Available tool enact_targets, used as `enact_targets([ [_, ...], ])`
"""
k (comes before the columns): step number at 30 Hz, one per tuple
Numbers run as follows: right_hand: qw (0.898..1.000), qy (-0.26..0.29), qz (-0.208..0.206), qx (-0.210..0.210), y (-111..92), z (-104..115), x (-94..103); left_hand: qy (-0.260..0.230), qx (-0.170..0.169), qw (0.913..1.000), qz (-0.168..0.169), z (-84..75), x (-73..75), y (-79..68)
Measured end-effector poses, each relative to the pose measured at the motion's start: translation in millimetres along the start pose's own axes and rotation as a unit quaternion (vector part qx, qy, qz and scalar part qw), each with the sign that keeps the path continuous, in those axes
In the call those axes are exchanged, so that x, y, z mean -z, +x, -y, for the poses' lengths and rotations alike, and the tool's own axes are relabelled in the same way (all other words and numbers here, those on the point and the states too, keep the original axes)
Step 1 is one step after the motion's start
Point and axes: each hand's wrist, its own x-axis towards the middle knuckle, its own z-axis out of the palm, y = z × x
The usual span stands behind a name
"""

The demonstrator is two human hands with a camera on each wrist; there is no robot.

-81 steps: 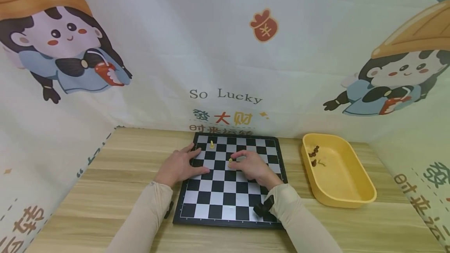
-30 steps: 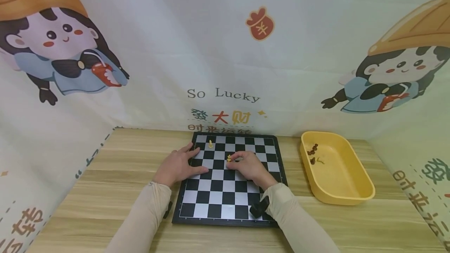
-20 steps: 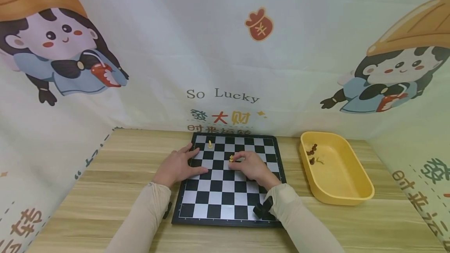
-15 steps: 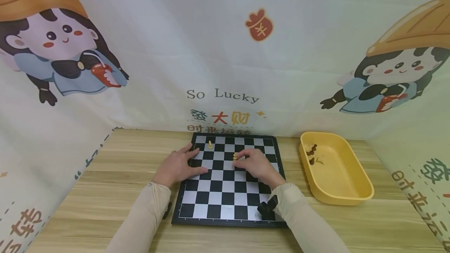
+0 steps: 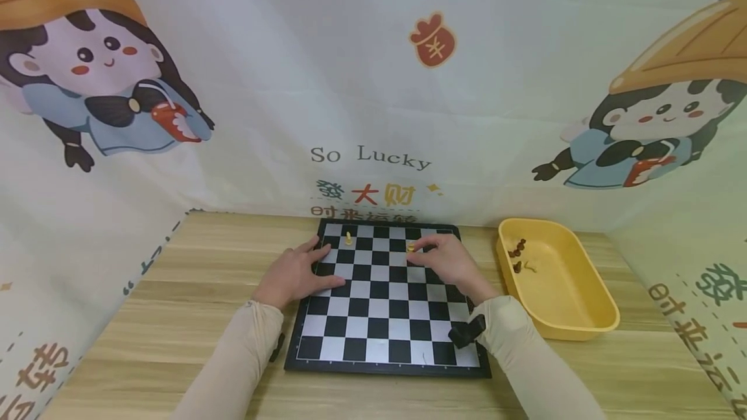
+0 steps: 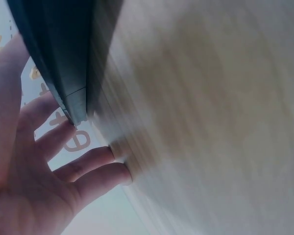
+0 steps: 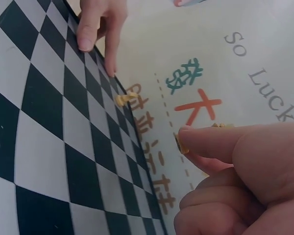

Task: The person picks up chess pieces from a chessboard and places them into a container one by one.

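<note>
My right hand [image 5: 452,263] pinches a small pale yellow chess piece [image 5: 411,247] between thumb and forefinger over the far right part of the chessboard [image 5: 378,329]. In the right wrist view, its round base shows past the thumb tip, apart from the board; the fingers cover most of the rest. A second yellow chess piece [image 5: 349,238] stands upright near the board's far left corner. My left hand [image 5: 296,275] rests along the board's left edge with fingers spread, its thumb reaching over the squares. From the left wrist, its fingertips show at the board's dark side and the tabletop.
Right of the board is a yellow plastic tray [image 5: 563,287] holding several dark brown chess pieces [image 5: 517,249] and a thin yellowish strand [image 5: 530,268]. A printed cloth [image 5: 262,115] hangs behind the wooden table [image 5: 169,316]. Each wrist wears a black device [image 5: 467,331].
My right hand has moved right and toward the board's far side, carrying the yellow chess piece from the middle squares. The left hand keeps its place at the left edge.
</note>
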Motion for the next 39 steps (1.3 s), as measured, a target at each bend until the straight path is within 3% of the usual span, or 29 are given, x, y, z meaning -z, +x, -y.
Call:
enact_targets([
  [10, 1.000, 0.018, 0.007, -0.021, -4.6, 3.9, 23.8, 0.004, -0.001, 1.0000, -0.002, -0.4, 0.7, 0.3],
  [15, 0.999, 0.030, 0.015, -0.010, -10.3, 6.7, 34.3, 0.004, -0.003, 1.0000, -0.002, -0.5, 1.0, 0.3],
  [22, 1.000, -0.009, 0.004, 0.008, -11.8, 6.5, 49.0, 0.005, -0.006, 1.0000, -0.003, 0.0, 0.3, 0.7],
  [39, 0.999, -0.015, 0.006, -0.039, -24.4, 0.5, 82.4, 0.013, -0.010, 0.9998, -0.007, 1.4, -1.3, 1.0],
])
